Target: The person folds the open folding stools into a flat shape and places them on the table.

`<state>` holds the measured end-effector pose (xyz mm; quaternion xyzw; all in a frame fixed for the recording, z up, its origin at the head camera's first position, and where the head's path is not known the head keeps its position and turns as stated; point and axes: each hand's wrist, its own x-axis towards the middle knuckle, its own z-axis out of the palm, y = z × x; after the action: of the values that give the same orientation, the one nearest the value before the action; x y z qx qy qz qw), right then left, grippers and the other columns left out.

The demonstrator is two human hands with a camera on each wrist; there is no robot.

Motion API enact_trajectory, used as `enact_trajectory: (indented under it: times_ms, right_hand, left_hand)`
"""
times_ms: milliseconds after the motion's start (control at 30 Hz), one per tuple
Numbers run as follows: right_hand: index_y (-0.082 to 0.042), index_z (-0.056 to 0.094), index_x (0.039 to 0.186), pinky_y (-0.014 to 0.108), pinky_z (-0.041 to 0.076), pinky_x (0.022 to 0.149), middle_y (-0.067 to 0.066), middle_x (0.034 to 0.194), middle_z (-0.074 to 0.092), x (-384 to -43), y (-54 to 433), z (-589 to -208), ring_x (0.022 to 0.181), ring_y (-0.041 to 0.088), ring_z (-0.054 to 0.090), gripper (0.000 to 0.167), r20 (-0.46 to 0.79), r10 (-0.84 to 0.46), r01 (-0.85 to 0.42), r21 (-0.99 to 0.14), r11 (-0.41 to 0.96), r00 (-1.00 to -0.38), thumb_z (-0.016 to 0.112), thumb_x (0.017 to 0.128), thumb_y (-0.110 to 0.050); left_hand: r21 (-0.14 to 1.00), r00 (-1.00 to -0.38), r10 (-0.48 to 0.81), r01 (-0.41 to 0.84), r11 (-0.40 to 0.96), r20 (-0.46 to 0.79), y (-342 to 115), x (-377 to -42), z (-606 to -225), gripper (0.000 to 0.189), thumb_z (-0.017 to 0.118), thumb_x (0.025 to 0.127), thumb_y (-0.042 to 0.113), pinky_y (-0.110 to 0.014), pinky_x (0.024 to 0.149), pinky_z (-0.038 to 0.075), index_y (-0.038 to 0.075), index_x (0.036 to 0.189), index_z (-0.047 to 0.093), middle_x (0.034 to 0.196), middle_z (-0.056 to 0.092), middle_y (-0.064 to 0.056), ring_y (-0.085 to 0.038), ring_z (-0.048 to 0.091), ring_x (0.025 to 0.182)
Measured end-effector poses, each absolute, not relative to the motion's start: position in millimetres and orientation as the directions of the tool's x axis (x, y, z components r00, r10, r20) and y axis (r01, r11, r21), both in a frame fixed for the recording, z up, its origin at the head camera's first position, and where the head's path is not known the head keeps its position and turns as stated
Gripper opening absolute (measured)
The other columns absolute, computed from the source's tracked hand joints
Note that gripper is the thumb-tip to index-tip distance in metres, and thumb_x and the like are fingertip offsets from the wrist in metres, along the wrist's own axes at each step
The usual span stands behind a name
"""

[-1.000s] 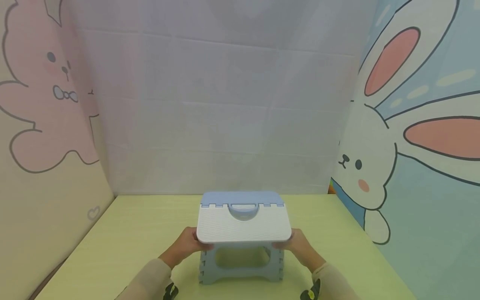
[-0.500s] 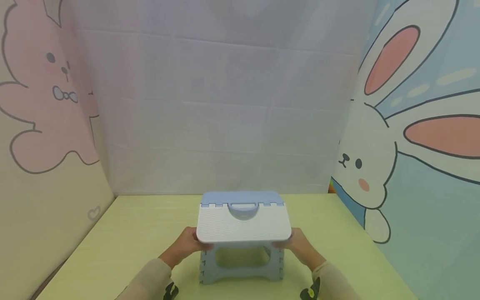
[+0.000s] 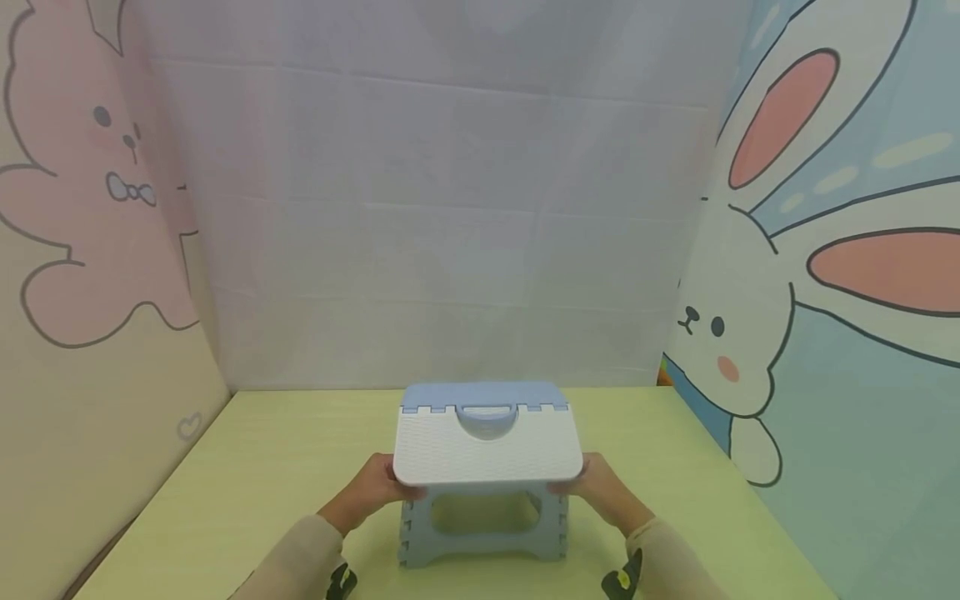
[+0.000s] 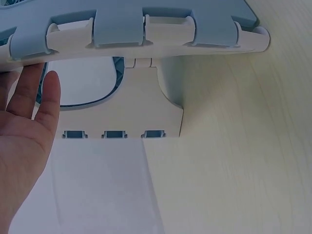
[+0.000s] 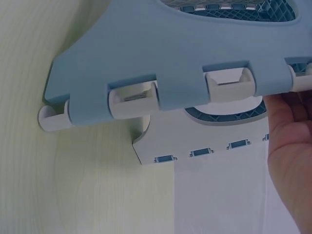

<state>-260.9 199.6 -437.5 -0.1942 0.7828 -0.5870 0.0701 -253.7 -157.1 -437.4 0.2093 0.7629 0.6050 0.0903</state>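
Observation:
A folding step stool (image 3: 487, 458) with a white and blue top stands on the table, its pale blue-grey legs unfolded. A blue carry handle (image 3: 486, 417) lies in the recess of the top. At the stool's left side my left hand (image 3: 372, 490) holds the edge of the top from below. My right hand (image 3: 600, 492) grips the opposite edge in the same way. In the left wrist view, the left fingers (image 4: 50, 100) reach up beneath the hinged edge. The right wrist view has the right hand (image 5: 292, 151) under the top's edge, its fingertips hidden.
The pale yellow-green table (image 3: 285, 450) extends around the stool. A white sheet (image 3: 450, 208) hangs behind it. Panels with cartoon rabbits (image 3: 738, 317) close off the left and right sides.
Stool and left hand keep their places, and the right hand shifts barely. The carry handle shows a narrower blue band than before.

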Motion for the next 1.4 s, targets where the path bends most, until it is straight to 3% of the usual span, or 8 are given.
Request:
enact_trajectory:
  times_ms: [167,400,667,933,1400]
  right_hand:
    - [0.016,0.058,0.113,0.046,0.050,0.089,0.024,0.110,0.066,-260,200,-436,0.097,0.020,0.064,0.042,0.112,-0.386,-0.214,-0.949,0.231,-0.916,0.069,0.078,-0.005]
    - [0.015,0.060,0.111,0.048,0.049,0.089,0.024,0.109,0.066,-254,198,-432,0.100,0.026,0.064,0.039,0.113,-0.339,-0.201,-0.950,0.237,-0.934,0.070,0.079,-0.006]
    - [0.017,0.061,0.106,0.046,0.050,0.089,0.024,0.105,0.067,-250,193,-434,0.095,0.021,0.065,0.034,0.128,-0.293,-0.197,-0.956,0.218,-0.947,0.071,0.079,-0.002]
    - [0.015,0.062,0.108,0.049,0.048,0.091,0.023,0.108,0.067,-251,194,-437,0.101,0.026,0.064,0.037,0.113,-0.299,-0.184,-0.958,0.220,-0.948,0.072,0.079,-0.006]
    - [0.017,0.059,0.111,0.046,0.050,0.088,0.026,0.111,0.064,-251,192,-436,0.102,0.030,0.064,0.039,0.140,-0.263,-0.195,-0.961,0.197,-0.955,0.072,0.078,-0.001]
  left_hand:
    - [0.961,-0.899,0.423,0.204,0.185,0.109,-156,-252,-436,0.039,0.073,0.081,0.003,-0.045,0.084,0.052,-0.016,0.112,0.060,0.109,0.066,-0.025,-0.021,0.063,0.096]
    - [0.955,-0.903,0.406,0.229,0.187,0.137,-155,-251,-433,0.035,0.075,0.078,0.000,-0.041,0.080,0.055,-0.018,0.106,0.062,0.103,0.067,-0.026,-0.019,0.064,0.089]
    - [0.969,-0.925,0.368,0.170,0.182,0.093,-153,-248,-432,0.033,0.076,0.077,0.000,-0.041,0.080,0.055,-0.017,0.103,0.064,0.099,0.069,-0.022,-0.015,0.065,0.086]
    - [0.966,-0.924,0.368,0.180,0.184,0.102,-155,-249,-435,0.034,0.077,0.076,0.000,-0.040,0.079,0.055,-0.018,0.101,0.064,0.097,0.069,-0.023,-0.013,0.064,0.084]
    - [0.959,-0.927,0.359,0.195,0.206,0.111,-153,-247,-431,0.032,0.075,0.076,-0.002,-0.044,0.081,0.054,-0.017,0.102,0.064,0.100,0.068,-0.024,-0.027,0.067,0.092]
